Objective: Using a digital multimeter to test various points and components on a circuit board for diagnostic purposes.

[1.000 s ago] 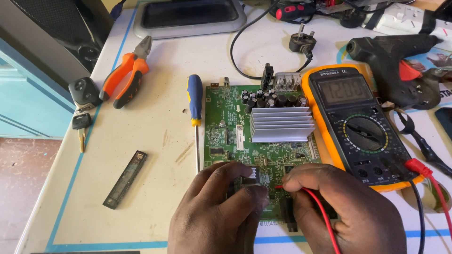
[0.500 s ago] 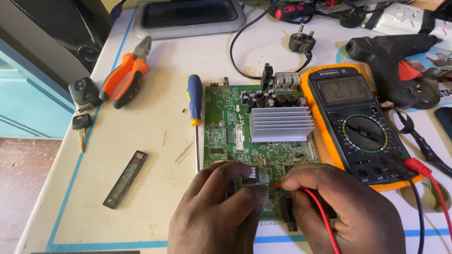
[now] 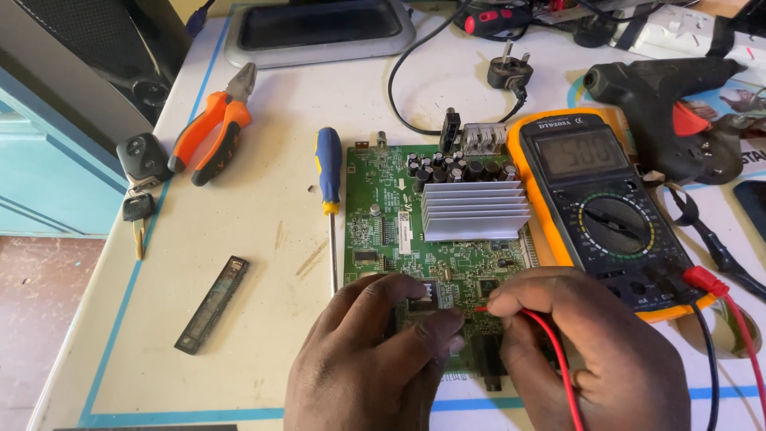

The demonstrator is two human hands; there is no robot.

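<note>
A green circuit board (image 3: 399,215) with a ribbed metal heat sink (image 3: 475,209) lies flat on the white table. My right hand (image 3: 590,351) pinches a red test probe (image 3: 495,310), its tip touching the board's near part. Fingers of my left hand (image 3: 375,359) press on the board's near edge; anything held under them is hidden. An orange-cased multimeter (image 3: 598,207) rests at the board's right side, with red and black leads (image 3: 718,319) plugged into it.
A blue-handled screwdriver (image 3: 329,172) lies left of the board. Orange pliers (image 3: 214,128), car keys (image 3: 142,172) and a dark narrow strip (image 3: 212,303) sit further left. A black glue gun (image 3: 670,104), a plug (image 3: 507,72) and a grey tray (image 3: 319,28) are at the back.
</note>
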